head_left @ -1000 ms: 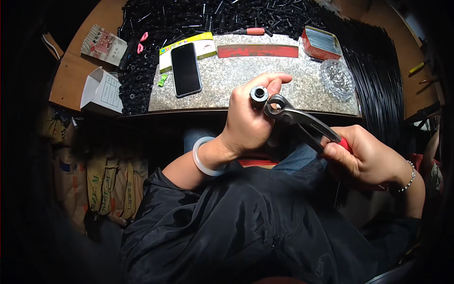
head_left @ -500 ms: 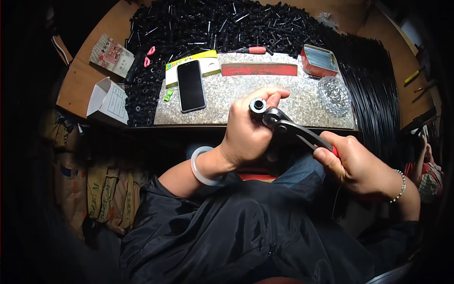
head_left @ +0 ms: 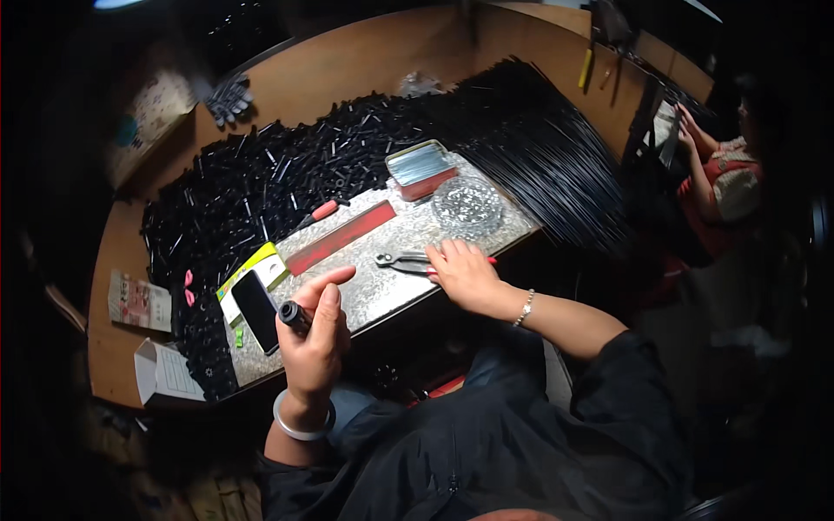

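My left hand (head_left: 314,352) is raised over the near left part of a speckled slab (head_left: 373,300), closed round a short black cylindrical part (head_left: 293,314). The part's round, hollow end points up past the thumb, and the rest of it is hidden in my palm. Lower and to the right, my right hand (head_left: 471,280) rests at the slab's front edge, its fingers over the red handles of a pair of pincers (head_left: 401,260). The dark jaws of the pincers lie on the slab, pointing left.
Black parts (head_left: 287,165) are heaped behind the slab, beside long black rods (head_left: 547,148). A phone (head_left: 256,311), red bar (head_left: 340,237), screwdriver (head_left: 324,210), open tin (head_left: 421,169) and clear dish (head_left: 467,207) lie around it. Another person (head_left: 725,178) sits at right.
The pincers have come off the black part and are down on the slab with my right hand. My left hand has moved away leftward with the part. The view has swung right.
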